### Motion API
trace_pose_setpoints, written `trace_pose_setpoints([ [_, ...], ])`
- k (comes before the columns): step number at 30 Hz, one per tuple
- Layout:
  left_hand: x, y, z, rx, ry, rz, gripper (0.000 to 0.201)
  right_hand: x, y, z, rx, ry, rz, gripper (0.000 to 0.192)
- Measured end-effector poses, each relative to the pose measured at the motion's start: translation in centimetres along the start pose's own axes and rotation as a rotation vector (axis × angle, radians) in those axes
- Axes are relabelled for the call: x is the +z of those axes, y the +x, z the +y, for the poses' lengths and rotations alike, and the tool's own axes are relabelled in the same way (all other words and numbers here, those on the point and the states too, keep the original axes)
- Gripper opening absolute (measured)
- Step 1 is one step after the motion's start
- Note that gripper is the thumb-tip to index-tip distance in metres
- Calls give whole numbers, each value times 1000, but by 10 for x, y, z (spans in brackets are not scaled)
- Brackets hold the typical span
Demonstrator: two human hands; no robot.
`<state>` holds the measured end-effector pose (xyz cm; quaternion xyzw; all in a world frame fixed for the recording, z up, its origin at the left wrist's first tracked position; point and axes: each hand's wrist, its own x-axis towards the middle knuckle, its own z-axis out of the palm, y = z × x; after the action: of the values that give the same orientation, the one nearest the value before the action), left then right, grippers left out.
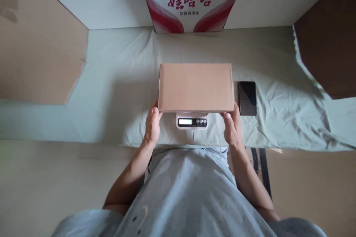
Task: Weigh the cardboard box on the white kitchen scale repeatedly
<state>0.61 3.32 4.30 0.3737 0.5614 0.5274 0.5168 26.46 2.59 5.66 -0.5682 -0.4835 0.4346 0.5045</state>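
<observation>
A closed brown cardboard box (196,87) lies flat over a small white digital scale (191,121), whose display and buttons stick out below the box's near edge. My left hand (152,125) grips the box's near left corner. My right hand (232,127) grips its near right corner. Both thumbs lie along the near edge, and the other fingers are hidden under the box.
A dark phone (247,98) lies just right of the box on the pale green cloth (116,92). A white and red printed carton (191,0) stands behind. Brown cardboard sheets lie at the left (36,55) and at the right (330,40).
</observation>
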Motion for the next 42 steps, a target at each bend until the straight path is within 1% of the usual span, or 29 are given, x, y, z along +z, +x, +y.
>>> trace_pose_setpoints([
  [3, -4, 1, -8, 24, 1, -5, 51, -5, 4, 11, 24, 22, 40, 57],
  [5, -8, 2, -17, 32, 15, 17, 50, -8, 8, 20, 59, 69, 66, 59],
  [9, -13, 8, -37, -52, 44, 81, 49, -14, 16, 39, 158, 139, 89, 63],
  [12, -14, 14, -49, -102, 46, 112, 47, -17, 16, 50, 220, 126, 86, 56],
  [15, -16, 19, -51, -113, 39, 113, 42, -19, 15, 56, 214, 100, 108, 46],
  [18, -19, 18, -42, -159, 21, 115, 39, -20, 15, 52, 237, 119, 109, 41],
  [21, -18, 8, -20, -163, -7, 78, 39, -21, 13, 34, 247, 155, 83, 40],
  [25, -6, -8, 14, -86, -12, 7, 40, -16, 10, 3, 94, 93, 100, 44],
  [27, 3, -8, 25, -79, -19, -27, 39, -13, 13, -9, 68, 35, 101, 43],
  [30, 16, 3, 37, -42, -42, -66, 41, -8, 23, -17, 53, 15, 111, 45],
  [33, 24, 20, 47, 47, -40, -66, 47, -4, 39, -23, -37, 21, 139, 46],
  [37, 31, 42, 59, 167, 30, -64, 52, 1, 60, -36, -132, 17, 150, 47],
  [40, 34, 57, 63, 199, 49, -81, 52, 3, 76, -42, -188, 2, 134, 49],
  [42, 36, 67, 61, 203, 44, -83, 53, 4, 87, -40, -217, -18, 120, 52],
])
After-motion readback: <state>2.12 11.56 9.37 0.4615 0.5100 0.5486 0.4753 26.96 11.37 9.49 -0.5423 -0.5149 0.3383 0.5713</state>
